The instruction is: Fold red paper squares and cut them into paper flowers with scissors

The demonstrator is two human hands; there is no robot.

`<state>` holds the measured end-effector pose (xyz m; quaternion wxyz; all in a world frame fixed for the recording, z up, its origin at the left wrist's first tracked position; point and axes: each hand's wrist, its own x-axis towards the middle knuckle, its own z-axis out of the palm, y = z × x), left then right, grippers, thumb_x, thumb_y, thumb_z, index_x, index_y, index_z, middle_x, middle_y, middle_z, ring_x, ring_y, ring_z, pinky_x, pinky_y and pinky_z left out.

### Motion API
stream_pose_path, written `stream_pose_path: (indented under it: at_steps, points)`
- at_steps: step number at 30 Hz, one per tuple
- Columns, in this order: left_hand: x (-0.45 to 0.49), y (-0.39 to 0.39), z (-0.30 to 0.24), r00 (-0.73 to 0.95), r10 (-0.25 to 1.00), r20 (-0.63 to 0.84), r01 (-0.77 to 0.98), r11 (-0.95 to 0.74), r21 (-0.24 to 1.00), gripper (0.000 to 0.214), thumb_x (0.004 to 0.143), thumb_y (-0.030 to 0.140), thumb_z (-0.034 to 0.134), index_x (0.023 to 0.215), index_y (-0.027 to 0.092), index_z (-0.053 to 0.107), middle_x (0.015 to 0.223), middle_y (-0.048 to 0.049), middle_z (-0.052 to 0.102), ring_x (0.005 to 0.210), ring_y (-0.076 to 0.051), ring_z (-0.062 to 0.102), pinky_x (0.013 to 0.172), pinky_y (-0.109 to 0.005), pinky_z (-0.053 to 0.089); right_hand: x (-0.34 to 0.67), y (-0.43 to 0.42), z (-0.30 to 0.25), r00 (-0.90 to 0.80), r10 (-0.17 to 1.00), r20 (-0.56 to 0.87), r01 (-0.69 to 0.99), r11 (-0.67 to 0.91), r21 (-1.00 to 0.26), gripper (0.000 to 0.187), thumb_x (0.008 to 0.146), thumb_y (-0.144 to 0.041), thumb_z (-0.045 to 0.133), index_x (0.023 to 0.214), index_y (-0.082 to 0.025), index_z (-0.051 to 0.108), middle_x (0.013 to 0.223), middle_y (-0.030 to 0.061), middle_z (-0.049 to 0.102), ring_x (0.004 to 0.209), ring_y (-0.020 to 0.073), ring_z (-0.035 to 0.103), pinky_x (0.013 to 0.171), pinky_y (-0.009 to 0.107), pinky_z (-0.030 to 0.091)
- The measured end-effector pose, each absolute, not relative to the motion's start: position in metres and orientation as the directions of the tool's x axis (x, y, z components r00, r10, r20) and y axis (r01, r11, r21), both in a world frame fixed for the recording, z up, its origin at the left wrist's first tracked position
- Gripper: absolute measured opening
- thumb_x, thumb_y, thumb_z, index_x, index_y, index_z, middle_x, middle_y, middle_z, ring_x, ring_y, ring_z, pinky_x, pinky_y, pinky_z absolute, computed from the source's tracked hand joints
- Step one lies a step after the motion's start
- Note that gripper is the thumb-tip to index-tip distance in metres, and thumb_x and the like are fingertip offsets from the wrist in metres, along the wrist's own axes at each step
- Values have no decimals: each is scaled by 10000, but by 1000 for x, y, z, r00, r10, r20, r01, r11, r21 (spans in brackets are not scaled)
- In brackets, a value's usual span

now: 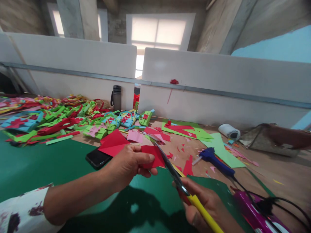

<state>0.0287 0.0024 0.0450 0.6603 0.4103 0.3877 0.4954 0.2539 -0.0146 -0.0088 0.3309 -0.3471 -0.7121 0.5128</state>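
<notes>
Left of the black phone the green mat lies bare, open to a pass. Behind the phone, heaped paper crafts and a dark bottle bar the way. Just right of it, the left hand pinching red paper and the right hand gripping scissors fill the space. Farther right lie a glue gun and cords.

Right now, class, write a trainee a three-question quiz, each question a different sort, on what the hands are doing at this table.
1. True or false: the left hand holds a red paper piece.
2. The right hand holds: A bottle, B scissors, C phone?
3. What colour is the glue gun right of the scissors?
Key: 1 true; 2 B; 3 blue.
</notes>
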Motion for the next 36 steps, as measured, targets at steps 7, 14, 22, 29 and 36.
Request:
stream_pose_path:
  at_steps: [7, 14, 22, 29, 36]
  points:
    - [23, 1, 48, 252, 961, -114, -283, 186, 941, 154, 573, 206, 722, 563, 127, 590, 534, 0, 594, 501, -123, 628, 477, -193, 448, 253, -15, -10, -546, 835, 73, 182, 203, -962, 727, 628, -731, 633, 1120, -196, 617, 511, -16, 555, 448, 128, 521, 427, 196, 425]
    - [17, 2, 50, 283, 951, -122, -263, 199, 944, 189, 553, 218, 738, 532, 136, 569, 464, 14, 551, 478, -131, 617, 447, -190, 412, 254, -16, -7, -546, 837, 24, 255, 194, -947, 684, 637, -709, 648, 1117, -221, 623, 499, -22, 525, 417, 123, 450, 385, 213, 356]
    - [5, 4, 56, 347, 925, -153, -134, 210, 968, 78, 571, 171, 677, 548, 116, 628, 470, -18, 608, 436, -107, 584, 431, -181, 382, 251, -18, -2, -596, 802, -35, 260, 152, -953, 763, 650, -784, 554, 1115, -181, 605, 545, -37, 489, 439, 91, 384, 378, 199, 255]
    - [-5, 8, 59, 429, 894, -128, -31, 157, 987, 73, 598, 161, 643, 541, 122, 667, 464, -28, 623, 421, -96, 548, 419, -188, 331, 253, -19, -4, -629, 774, -74, 300, 153, -942, 678, 675, -785, 527, 1006, -198, 602, 540, -68, 388, 436, 69, 311, 374, 198, 191]
    - [-10, 11, 58, 493, 861, -125, 1, 143, 990, 74, 604, 158, 630, 577, 128, 692, 473, -21, 631, 407, -89, 528, 406, -188, 313, 255, -21, 1, -629, 771, -101, 302, 122, -946, 671, 621, -799, 559, 928, -204, 588, 546, -50, 457, 438, 77, 370, 374, 188, 239]
